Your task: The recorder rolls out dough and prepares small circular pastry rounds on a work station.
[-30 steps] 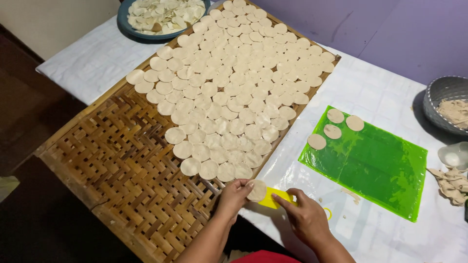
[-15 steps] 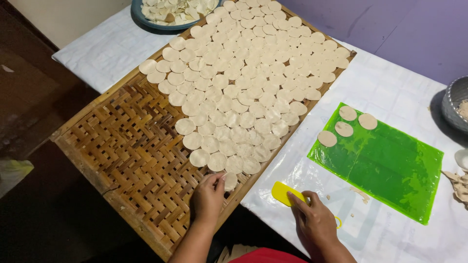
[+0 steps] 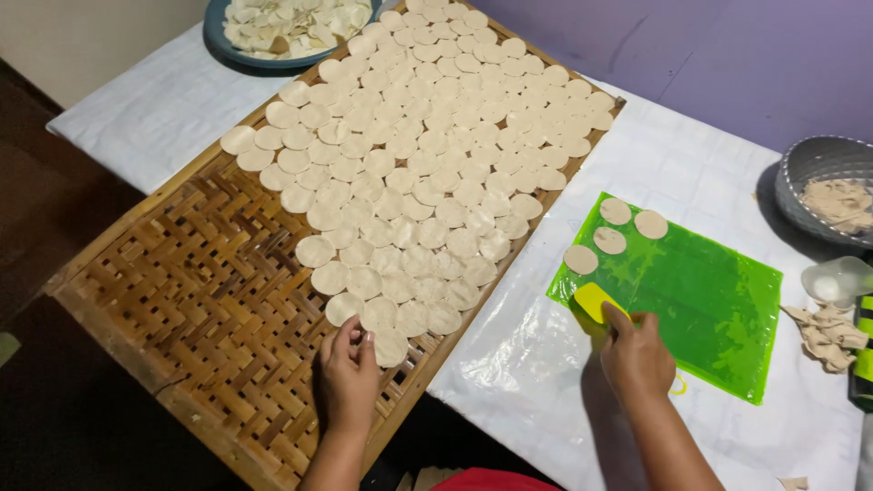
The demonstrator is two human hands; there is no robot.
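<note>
A large woven bamboo tray [image 3: 182, 300] carries several rows of thin round dough discs [image 3: 427, 155]. My left hand [image 3: 348, 373] rests on the tray's near part, fingertips touching the nearest disc [image 3: 391, 345]. My right hand [image 3: 635, 353] grips a yellow scraper [image 3: 596, 300] at the near left edge of a green plastic sheet [image 3: 700, 300]. Several dough discs [image 3: 618, 232] lie on the sheet's far left corner, the closest one [image 3: 580, 260] just beyond the scraper.
A blue plate of dough scraps [image 3: 282, 23] stands at the back left. A grey bowl with dough [image 3: 823, 186] sits at the right, with a clear round cutter [image 3: 837, 282] and dough scraps [image 3: 823, 332] near it. White cloth [image 3: 536, 355] covers the table.
My left hand has laid a disc on the tray's near row. My right hand has moved the yellow scraper from the table's front up to the green sheet's edge.
</note>
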